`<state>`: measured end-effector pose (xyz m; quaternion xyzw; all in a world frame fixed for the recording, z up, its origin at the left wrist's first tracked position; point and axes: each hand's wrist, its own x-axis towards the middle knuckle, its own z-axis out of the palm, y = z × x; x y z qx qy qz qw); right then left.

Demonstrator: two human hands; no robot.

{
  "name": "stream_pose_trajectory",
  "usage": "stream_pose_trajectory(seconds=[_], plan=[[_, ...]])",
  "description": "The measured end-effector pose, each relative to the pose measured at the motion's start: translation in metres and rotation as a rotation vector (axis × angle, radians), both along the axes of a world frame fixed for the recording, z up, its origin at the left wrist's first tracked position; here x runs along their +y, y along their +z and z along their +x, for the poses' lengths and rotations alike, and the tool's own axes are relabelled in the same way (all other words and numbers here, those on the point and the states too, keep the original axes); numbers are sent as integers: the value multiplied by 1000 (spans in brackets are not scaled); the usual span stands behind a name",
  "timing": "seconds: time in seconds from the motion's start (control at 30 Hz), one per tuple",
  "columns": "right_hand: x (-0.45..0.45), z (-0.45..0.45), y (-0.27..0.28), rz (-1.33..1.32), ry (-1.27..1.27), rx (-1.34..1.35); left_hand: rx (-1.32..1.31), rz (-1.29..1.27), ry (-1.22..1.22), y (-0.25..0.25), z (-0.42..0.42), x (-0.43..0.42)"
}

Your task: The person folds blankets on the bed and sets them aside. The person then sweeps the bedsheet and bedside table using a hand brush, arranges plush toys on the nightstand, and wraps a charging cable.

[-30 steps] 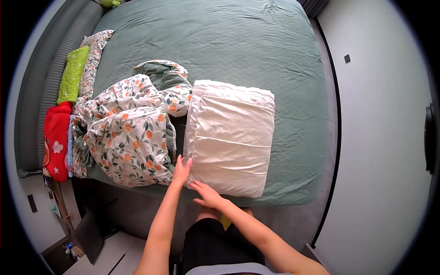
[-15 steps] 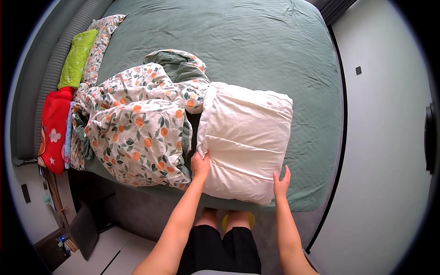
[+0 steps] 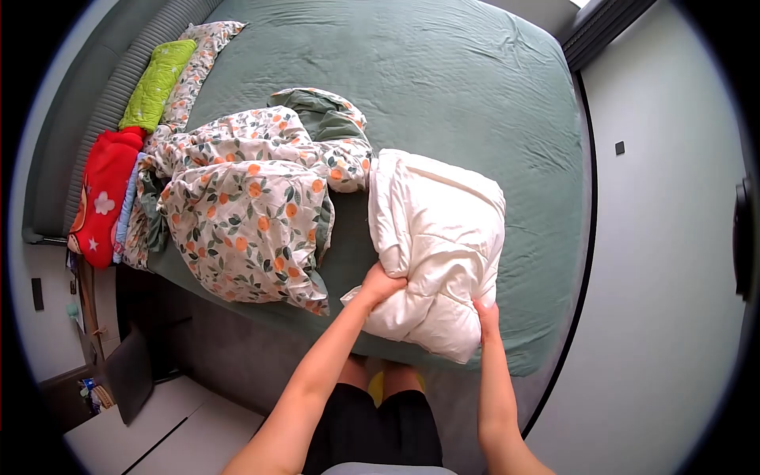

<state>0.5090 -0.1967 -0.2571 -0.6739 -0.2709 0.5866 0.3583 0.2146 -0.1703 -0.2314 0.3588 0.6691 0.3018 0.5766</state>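
Two bare hands are on a folded white quilt (image 3: 455, 210), which lies near the close edge of the bed (image 3: 443, 63), on its green sheet. The left hand (image 3: 385, 283) is closed on the quilt's left part, knuckles up, with the fingertips hidden in the fabric. A small corner of white cloth pokes out on the far side of that wrist. The right hand (image 3: 488, 317) grips the quilt's right side, near its lower corner; its thumb presses against the cloth, and the rest of the fingers are partly hidden, so how tightly they curl cannot be told. Between the two hands the quilt is bunched into folds and creases, while its upper part lies flatter, with a doubled layer along the left and top edges.

Left of the quilt lies a rumpled patterned cover (image 3: 237, 206), printed with oranges and leaves, its green underside showing at the top. Its upper right end comes right up to the quilt; lower down, a strip of green sheet separates them. Toward the headboard (image 3: 131, 99) are a red plush item (image 3: 115, 162), a lime-green quilted item (image 3: 158, 83) and a patterned pillow (image 3: 210, 55).
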Motion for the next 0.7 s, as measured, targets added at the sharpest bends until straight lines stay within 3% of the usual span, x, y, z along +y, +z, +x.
stream_pose_trajectory(seconds=[0.1,0.23,0.4,0.5,0.63,0.7], plan=[[-9,-12,39,181,-20,-218,231,90,-90,90,13,-2],[-18,-32,63,242,-91,8,382,295,-206,164,-1,-25],[-28,-114,110,337,-47,342,536,586,-64,232,-65,-64],[-29,-189,142,347,-12,384,587,699,-16,273,-127,-93],[-34,-297,159,366,134,426,717,768,172,301,-227,-144],[-43,-359,165,377,185,483,658,682,254,300,-283,-169]])
